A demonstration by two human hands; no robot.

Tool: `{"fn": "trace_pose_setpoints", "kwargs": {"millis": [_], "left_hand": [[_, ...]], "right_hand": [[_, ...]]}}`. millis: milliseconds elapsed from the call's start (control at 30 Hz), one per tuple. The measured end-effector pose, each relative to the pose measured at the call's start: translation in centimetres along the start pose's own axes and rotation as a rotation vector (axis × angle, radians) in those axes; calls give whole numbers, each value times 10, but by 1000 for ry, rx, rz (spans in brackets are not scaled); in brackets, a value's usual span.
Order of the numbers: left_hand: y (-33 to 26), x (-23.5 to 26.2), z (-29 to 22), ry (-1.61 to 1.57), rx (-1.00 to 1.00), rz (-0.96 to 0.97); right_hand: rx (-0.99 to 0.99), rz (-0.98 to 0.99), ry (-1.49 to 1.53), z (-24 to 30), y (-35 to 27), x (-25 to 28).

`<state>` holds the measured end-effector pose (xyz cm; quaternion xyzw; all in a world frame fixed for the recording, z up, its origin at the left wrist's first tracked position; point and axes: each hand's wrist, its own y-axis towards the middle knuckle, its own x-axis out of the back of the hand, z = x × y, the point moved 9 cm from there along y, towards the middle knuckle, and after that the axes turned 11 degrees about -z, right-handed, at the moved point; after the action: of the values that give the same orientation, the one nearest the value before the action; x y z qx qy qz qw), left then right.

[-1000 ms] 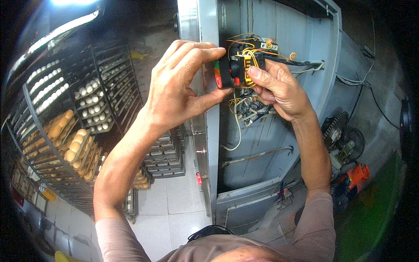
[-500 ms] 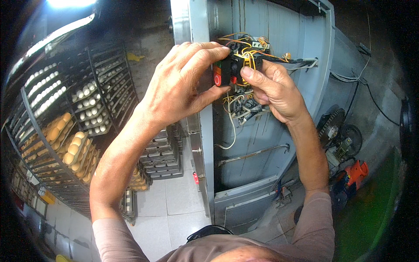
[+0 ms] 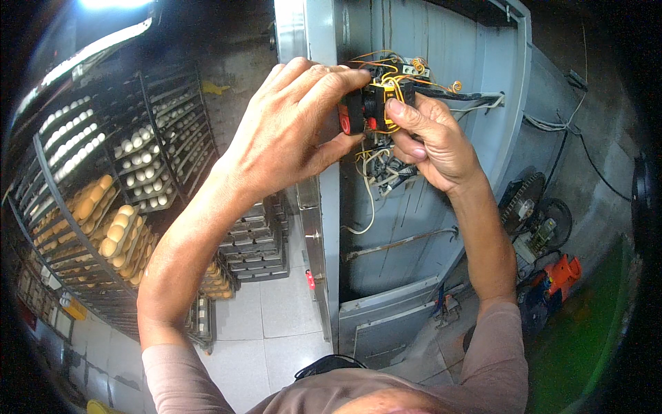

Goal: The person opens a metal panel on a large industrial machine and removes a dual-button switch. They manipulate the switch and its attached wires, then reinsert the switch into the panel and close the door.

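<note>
My left hand (image 3: 286, 127) pinches the edges of a black push-button switch (image 3: 353, 119) with a red button low on its front; fingers hide much of its upper part. Just behind it, my right hand (image 3: 441, 141) grips a black contact block (image 3: 390, 100) with yellow wires running over it, thumb on the near side. The two parts sit close together, and I cannot tell whether they are joined. Orange and yellow wires lead to a pale terminal block (image 3: 412, 71) above. Below hangs a tangle of wires (image 3: 394, 169) with taped ends.
A grey-blue metal cabinet (image 3: 414, 269) stands open around the wiring. Left of it are racks (image 3: 62, 228) of dough pieces and brown buns, plus a stack of dark trays (image 3: 255, 241). At right are a chain sprocket (image 3: 524, 207), an orange object (image 3: 564, 274) and a green surface (image 3: 586, 331).
The push-button switch has turned slightly in my left hand, so its green part no longer shows. My right thumb has shifted a little on the contact block.
</note>
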<state>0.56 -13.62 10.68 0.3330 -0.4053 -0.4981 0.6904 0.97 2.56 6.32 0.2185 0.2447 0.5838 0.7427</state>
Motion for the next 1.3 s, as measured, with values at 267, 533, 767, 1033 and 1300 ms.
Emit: {"fn": "trace_pose_setpoints", "kwargs": {"millis": [267,533,767,1033,1300], "left_hand": [[3,-1,-4,79,-106,-37],[4,-12,-9,174,-69,-35],[4,-20,-12,146,-148,29],[10,-14,-23,69,-515,-58],[20,-22,-27,59,-627,-9]], "right_hand": [[11,-29,21,2,-1,2],[-61,-2,138,-3,1,-4],[-95,33,189,-5,0,-1],[-198,2,288,-10,3,-2],[-210,-4,354,-10,4,-5]]}}
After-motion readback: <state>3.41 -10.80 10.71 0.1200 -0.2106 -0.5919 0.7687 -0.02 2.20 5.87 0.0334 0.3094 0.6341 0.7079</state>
